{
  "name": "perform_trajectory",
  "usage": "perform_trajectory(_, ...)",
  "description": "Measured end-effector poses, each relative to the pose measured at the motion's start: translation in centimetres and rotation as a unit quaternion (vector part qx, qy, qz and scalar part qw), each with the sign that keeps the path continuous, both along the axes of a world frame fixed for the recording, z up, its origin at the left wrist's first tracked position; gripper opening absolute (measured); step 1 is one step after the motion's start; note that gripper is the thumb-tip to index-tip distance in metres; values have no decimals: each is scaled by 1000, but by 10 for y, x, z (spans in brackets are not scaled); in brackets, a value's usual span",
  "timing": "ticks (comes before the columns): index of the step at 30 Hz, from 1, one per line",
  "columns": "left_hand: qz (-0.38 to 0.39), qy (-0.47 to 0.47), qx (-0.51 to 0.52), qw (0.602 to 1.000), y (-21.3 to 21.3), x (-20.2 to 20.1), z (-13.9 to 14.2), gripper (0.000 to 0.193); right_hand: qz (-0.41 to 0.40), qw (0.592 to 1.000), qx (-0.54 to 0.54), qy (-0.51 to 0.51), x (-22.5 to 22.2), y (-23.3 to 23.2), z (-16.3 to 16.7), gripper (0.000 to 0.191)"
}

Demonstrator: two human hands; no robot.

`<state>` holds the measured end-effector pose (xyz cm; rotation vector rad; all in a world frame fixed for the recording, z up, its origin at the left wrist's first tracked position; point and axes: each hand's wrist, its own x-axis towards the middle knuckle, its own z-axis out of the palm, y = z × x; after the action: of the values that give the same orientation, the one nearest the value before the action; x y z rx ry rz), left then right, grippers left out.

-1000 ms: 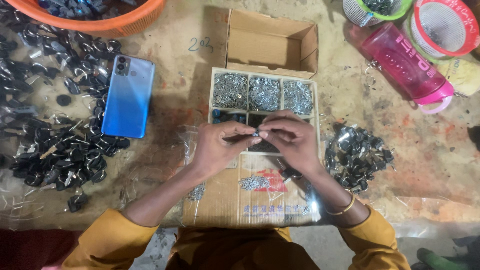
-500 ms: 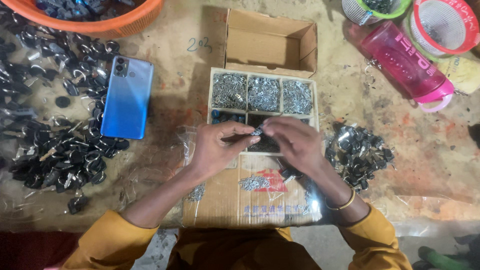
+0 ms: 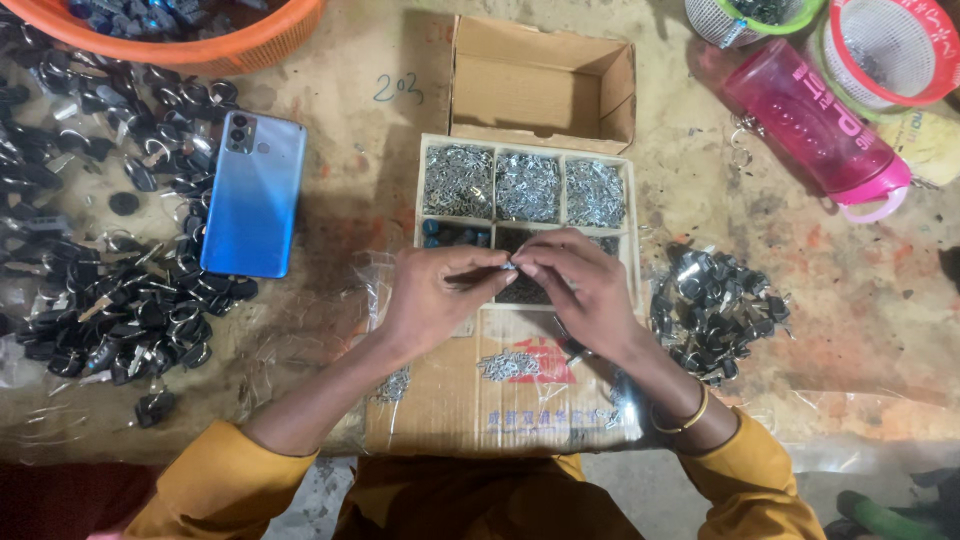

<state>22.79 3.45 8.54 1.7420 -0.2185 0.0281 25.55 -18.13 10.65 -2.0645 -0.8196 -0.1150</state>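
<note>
Left hand (image 3: 432, 298) and right hand (image 3: 583, 288) pinch small metal part (image 3: 510, 266) — over compartment tray (image 3: 628, 215)

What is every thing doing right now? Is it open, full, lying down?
left hand: pinching a tiny metal piece
right hand: pinching the same piece
divided tray: open, back compartments full of small metal bits
cardboard box: open, empty
phone: lying face down
pink bottle: lying on its side
orange basket: holding dark parts
</note>
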Motion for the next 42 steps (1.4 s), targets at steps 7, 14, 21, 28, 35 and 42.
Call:
perform_trajectory(7, 1, -39, 35, 999, 0, 2, -2, 24, 12, 994, -62, -88, -4, 1, 12, 21)
perform_trajectory(14, -7, -9, 0, 1000, 1, 2, -2, 20, 17, 997, -55, -43, 3, -7, 1, 37)
perform_trajectory(21, -13, -8, -10, 1000, 0, 3, -4, 19, -69, 971, 130, 187, 7, -11, -7, 28)
perform_trajectory(28, -19, -35, 3, 999, 0, 3, -3, 20, 39, 852, 303, 425, 3, -5, -8, 13)
perform_trajectory(35, -23, -25, -28, 999, -1, 1, -1, 19, -3, 849, 282, 446, 0, 0, -4, 16)
perform_trajectory(42, -8, -42, 1, 999, 0, 1, -1, 18, -45, 900, 194, 387, 4, -1, 9, 19)
